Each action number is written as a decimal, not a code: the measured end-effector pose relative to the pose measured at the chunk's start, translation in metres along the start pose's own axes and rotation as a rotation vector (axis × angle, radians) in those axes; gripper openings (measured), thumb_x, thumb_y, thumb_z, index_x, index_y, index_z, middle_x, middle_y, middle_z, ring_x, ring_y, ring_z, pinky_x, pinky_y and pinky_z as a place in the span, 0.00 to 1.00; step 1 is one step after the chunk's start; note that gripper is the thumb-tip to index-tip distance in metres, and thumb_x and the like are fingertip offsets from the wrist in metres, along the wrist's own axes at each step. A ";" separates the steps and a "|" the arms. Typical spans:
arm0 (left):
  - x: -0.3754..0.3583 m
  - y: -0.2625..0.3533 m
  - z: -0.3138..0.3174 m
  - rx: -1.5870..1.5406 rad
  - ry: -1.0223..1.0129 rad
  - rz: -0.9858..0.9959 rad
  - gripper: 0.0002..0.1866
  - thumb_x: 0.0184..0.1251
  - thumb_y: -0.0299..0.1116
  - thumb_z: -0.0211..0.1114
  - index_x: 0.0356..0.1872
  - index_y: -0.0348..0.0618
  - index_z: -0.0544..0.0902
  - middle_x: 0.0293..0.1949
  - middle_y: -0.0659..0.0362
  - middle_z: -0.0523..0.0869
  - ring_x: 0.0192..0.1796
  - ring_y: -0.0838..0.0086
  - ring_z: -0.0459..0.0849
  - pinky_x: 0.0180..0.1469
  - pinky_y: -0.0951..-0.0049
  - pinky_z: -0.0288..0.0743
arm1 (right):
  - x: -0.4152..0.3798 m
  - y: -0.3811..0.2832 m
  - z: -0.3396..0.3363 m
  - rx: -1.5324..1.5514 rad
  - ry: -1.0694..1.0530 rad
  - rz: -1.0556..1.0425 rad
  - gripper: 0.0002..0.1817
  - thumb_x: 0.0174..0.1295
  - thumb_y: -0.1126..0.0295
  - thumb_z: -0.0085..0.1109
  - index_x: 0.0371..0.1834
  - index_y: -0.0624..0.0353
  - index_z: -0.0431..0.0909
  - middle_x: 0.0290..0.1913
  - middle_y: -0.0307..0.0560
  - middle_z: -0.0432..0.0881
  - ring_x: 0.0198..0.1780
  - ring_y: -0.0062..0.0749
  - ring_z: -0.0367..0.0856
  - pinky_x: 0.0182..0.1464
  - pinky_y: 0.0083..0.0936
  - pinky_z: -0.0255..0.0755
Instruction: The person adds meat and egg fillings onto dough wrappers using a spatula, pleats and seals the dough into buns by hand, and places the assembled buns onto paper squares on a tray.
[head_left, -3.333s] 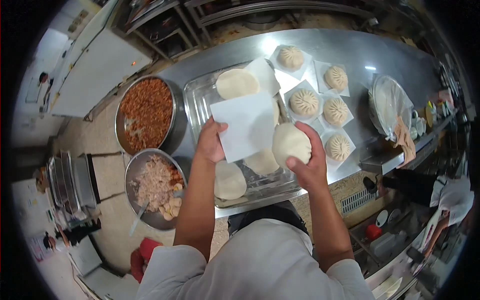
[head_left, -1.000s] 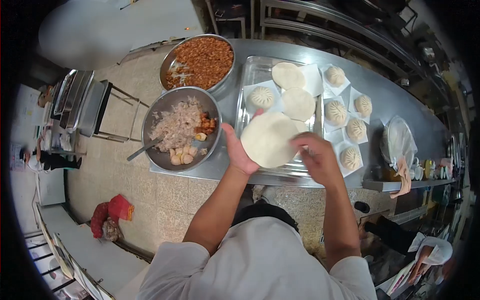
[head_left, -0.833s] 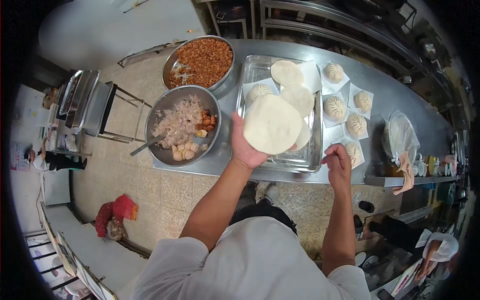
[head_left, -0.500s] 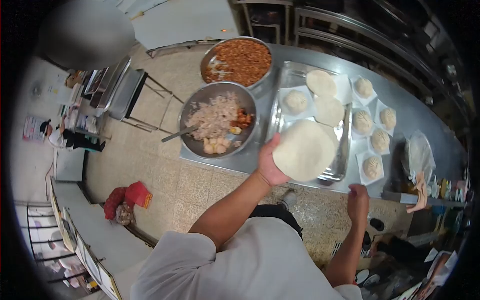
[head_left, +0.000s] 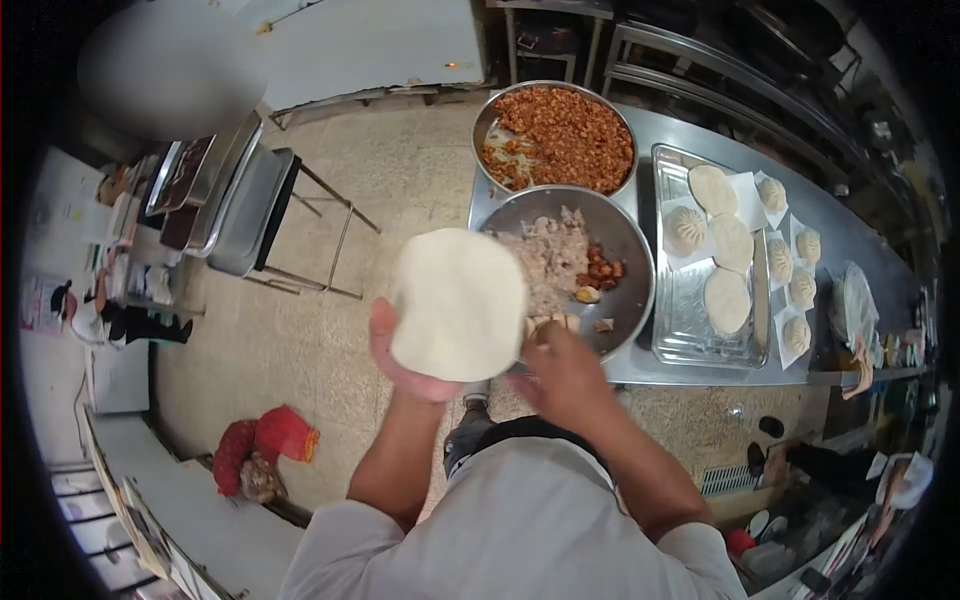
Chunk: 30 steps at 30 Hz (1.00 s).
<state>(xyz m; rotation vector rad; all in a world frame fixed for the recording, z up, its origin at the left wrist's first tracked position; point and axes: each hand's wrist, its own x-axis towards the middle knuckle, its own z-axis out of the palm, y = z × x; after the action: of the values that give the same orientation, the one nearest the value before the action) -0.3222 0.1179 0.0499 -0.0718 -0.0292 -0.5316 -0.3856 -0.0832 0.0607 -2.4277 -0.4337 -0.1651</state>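
Observation:
A flat round dough wrapper [head_left: 460, 305] rests across my left hand [head_left: 420, 385], its thumb showing at the left edge. My right hand [head_left: 570, 375] is at the near edge of a metal bowl [head_left: 638, 265], just right of the wrapper; it is slightly blurred, with thumb and fingers apart and nothing visible in them. In the bowl lie pale minced filling [head_left: 545, 250], reddish-brown chunks [head_left: 602, 270], a piece of egg [head_left: 588, 295] and pale lumps partly hidden by that hand. The wrapper covers the bowl's left side.
Behind stands another bowl of reddish-brown filling [head_left: 570, 130]. On the steel table, a tray [head_left: 690, 340] carries flat wrappers [head_left: 727, 300] and a pleated bun [head_left: 686, 230] on paper. Several more buns [head_left: 780, 258] sit right of it. Red sacks [head_left: 280, 432] lie on the floor; a person [head_left: 120, 315] is at far left.
My left hand has carried the wrapper left, from over the tray to beside the bowl. My right hand has moved left from the table's front edge to the bowl. The view has shifted left.

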 end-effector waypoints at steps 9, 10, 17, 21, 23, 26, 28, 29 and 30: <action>-0.029 0.127 -0.008 0.307 0.083 0.098 0.40 0.66 0.52 0.61 0.75 0.42 0.62 0.72 0.47 0.70 0.73 0.49 0.68 0.73 0.39 0.60 | 0.050 -0.016 0.070 -0.236 0.013 0.224 0.08 0.59 0.74 0.55 0.40 0.60 0.80 0.43 0.56 0.76 0.37 0.51 0.84 0.38 0.43 0.80; -0.029 0.134 -0.015 0.284 0.112 0.076 0.40 0.66 0.51 0.60 0.75 0.42 0.62 0.72 0.48 0.70 0.73 0.49 0.68 0.74 0.40 0.60 | 0.047 -0.014 0.055 -0.299 0.102 0.280 0.07 0.58 0.75 0.55 0.38 0.60 0.81 0.42 0.56 0.77 0.36 0.51 0.84 0.36 0.44 0.80; -0.014 0.134 -0.028 0.276 0.087 -0.103 0.37 0.68 0.51 0.58 0.75 0.44 0.64 0.73 0.48 0.70 0.74 0.50 0.68 0.75 0.41 0.58 | 0.037 0.026 0.019 -0.639 -0.178 0.495 0.05 0.55 0.73 0.58 0.30 0.59 0.84 0.33 0.52 0.86 0.35 0.48 0.89 0.35 0.39 0.82; -0.014 0.137 -0.025 0.321 0.150 -0.100 0.39 0.66 0.52 0.59 0.75 0.42 0.63 0.72 0.47 0.70 0.73 0.49 0.69 0.73 0.41 0.61 | 0.023 0.009 -0.020 -0.603 -0.073 0.524 0.06 0.55 0.73 0.58 0.32 0.59 0.84 0.34 0.54 0.86 0.37 0.50 0.88 0.38 0.43 0.81; 0.001 0.142 -0.035 0.177 0.118 -0.186 0.40 0.66 0.53 0.59 0.75 0.42 0.64 0.71 0.47 0.71 0.72 0.49 0.70 0.73 0.42 0.63 | 0.023 0.011 -0.025 -0.509 0.063 0.647 0.07 0.55 0.73 0.56 0.35 0.58 0.83 0.35 0.56 0.86 0.39 0.53 0.87 0.43 0.46 0.79; 0.030 0.148 -0.047 0.109 0.131 -0.301 0.40 0.65 0.54 0.59 0.74 0.42 0.64 0.71 0.47 0.72 0.72 0.49 0.71 0.72 0.43 0.64 | 0.027 0.051 0.019 -0.275 -0.015 0.704 0.12 0.61 0.74 0.52 0.42 0.56 0.85 0.36 0.61 0.85 0.41 0.57 0.84 0.45 0.50 0.77; 0.055 0.163 -0.060 0.177 0.112 -0.334 0.40 0.65 0.54 0.59 0.74 0.43 0.65 0.71 0.47 0.72 0.72 0.50 0.71 0.73 0.43 0.63 | 0.026 0.063 0.033 -0.365 -0.173 0.794 0.12 0.63 0.72 0.52 0.44 0.56 0.85 0.36 0.61 0.85 0.42 0.59 0.84 0.47 0.50 0.76; 0.073 0.174 -0.069 0.243 0.090 -0.347 0.40 0.65 0.55 0.59 0.74 0.43 0.66 0.71 0.48 0.72 0.72 0.50 0.70 0.73 0.43 0.62 | 0.026 0.056 0.027 -0.421 -0.158 0.846 0.10 0.61 0.74 0.53 0.40 0.57 0.84 0.37 0.60 0.85 0.43 0.59 0.84 0.47 0.50 0.77; 0.091 0.188 -0.077 0.236 0.093 -0.373 0.40 0.65 0.55 0.59 0.74 0.43 0.66 0.71 0.48 0.72 0.72 0.50 0.70 0.73 0.43 0.62 | 0.028 0.044 0.021 -0.471 -0.151 0.903 0.08 0.58 0.75 0.54 0.37 0.59 0.83 0.37 0.60 0.85 0.44 0.59 0.84 0.48 0.49 0.77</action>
<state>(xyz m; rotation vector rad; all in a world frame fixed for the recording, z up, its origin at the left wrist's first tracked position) -0.1475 0.2271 -0.0341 0.1930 -0.0145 -0.8994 -0.3434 -0.0950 0.0250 -2.8427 0.7330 0.3460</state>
